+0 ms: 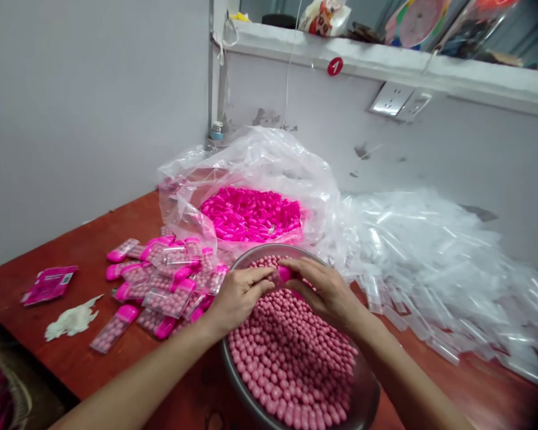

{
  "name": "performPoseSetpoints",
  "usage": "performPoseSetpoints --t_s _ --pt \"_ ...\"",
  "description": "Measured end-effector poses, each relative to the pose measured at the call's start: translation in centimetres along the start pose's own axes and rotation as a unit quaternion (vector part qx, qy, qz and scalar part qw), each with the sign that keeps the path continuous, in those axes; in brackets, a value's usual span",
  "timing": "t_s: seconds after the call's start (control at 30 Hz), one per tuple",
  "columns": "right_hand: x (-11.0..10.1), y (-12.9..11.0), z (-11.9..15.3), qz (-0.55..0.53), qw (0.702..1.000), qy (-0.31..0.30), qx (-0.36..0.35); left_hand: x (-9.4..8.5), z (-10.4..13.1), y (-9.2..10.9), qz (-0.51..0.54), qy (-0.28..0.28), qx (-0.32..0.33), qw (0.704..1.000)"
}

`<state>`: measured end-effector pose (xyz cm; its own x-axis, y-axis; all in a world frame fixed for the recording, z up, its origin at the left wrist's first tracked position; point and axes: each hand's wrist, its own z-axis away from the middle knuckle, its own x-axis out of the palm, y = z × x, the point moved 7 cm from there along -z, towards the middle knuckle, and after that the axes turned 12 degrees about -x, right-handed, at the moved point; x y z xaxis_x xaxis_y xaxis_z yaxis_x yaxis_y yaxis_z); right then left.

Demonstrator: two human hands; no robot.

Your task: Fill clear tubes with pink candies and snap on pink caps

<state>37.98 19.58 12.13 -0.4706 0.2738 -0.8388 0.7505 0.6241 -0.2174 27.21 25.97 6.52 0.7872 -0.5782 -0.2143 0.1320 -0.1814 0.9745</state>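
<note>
- The clear container (pixel 277 280) has a bright pink cap (pixel 284 273).
- My fingers (pixel 257 275) clamp it: left hand (pixel 238 297) on its body, right hand (pixel 326 291) on the cap.
- It's between them, over the bowl (pixel 366 394), near its far edge.

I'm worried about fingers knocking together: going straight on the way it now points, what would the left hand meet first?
Beyond the clear plastic container it seems to pinch, the left hand would likely meet the bright pink rounded plastic cap, then the right hand; blur leaves depth unclear.
</note>
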Motion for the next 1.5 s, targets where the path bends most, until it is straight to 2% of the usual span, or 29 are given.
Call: performPoseSetpoints --t_s 0.13,0.3,0.37,0.47,0.53,0.6,0.67,0.77,0.83,0.9,1.0,1.13,1.23,1.37,1.43,1.5 --pt "0.8 -0.5 1.1 0.041 0.999 -0.026 -0.01 -0.1 0.3 0.3 -0.025 0.013 0.018 0.999" --pt "1.8 -1.0 2.1 0.08 0.993 -0.069 -0.049 0.5 0.7 1.0 -0.049 -0.005 0.062 0.997" --pt "1.7 -0.6 2.0 0.039 0.997 -0.053 -0.032 0.4 0.4 0.7 -0.036 -0.003 0.043 0.998" --pt "1.1 0.8 1.8 -0.1 0.992 0.017 0.069 0.1 -0.5 -0.6 0.049 0.004 -0.042 0.998" --pt "1.2 1.9 2.4 -0.248 0.952 0.071 0.162 0.3 -1.0 -1.7 0.15 -0.019 -0.108 0.983" --pt "1.6 2.5 3.3 -0.384 0.886 0.123 0.228 0.7 -1.3 -2.3 0.229 -0.051 -0.148 0.961" --pt "1.8 3.2 4.4 -0.464 0.825 0.18 0.268 0.9 -1.3 -2.3 0.246 -0.065 -0.148 0.956" --pt "2.2 4.4 5.4 -0.516 0.764 0.239 0.304 0.8 -1.1 -1.8 0.203 -0.068 -0.112 0.97" --pt "2.7 4.7 5.1 -0.545 0.744 0.232 0.308 1.0 -0.9 -1.5 0.174 -0.081 -0.09 0.977" --pt "3.6 4.4 4.1 -0.581 0.728 0.192 0.307 1.1 -0.7 -1.2 0.151 -0.096 -0.071 0.981" --pt "5.1 3.3 2.9 -0.637 0.688 0.122 0.325 1.2 -0.4 -0.7 0.135 -0.102 -0.047 0.984" --pt "5.8 2.7 2.6 -0.665 0.645 0.117 0.357 0.9 -0.1 -0.3 0.129 -0.093 -0.03 0.987" --pt "6.2 2.9 2.4 -0.664 0.638 0.131 0.366 0.5 -0.1 -0.4 0.108 -0.071 -0.027 0.991" --pt "6.7 2.9 1.7 -0.634 0.661 0.145 0.373 0.3 -0.4 -1.1 0.071 -0.038 -0.048 0.996" --pt "6.1 2.8 1.3 -0.612 0.688 0.138 0.365 0.1 -0.6 -1.2 0.056 -0.013 -0.062 0.996" --pt "4.1 3.3 1.6 -0.566 0.736 0.14 0.345 -0.8 -0.8 -1.1 0.042 0.018 -0.071 0.996"
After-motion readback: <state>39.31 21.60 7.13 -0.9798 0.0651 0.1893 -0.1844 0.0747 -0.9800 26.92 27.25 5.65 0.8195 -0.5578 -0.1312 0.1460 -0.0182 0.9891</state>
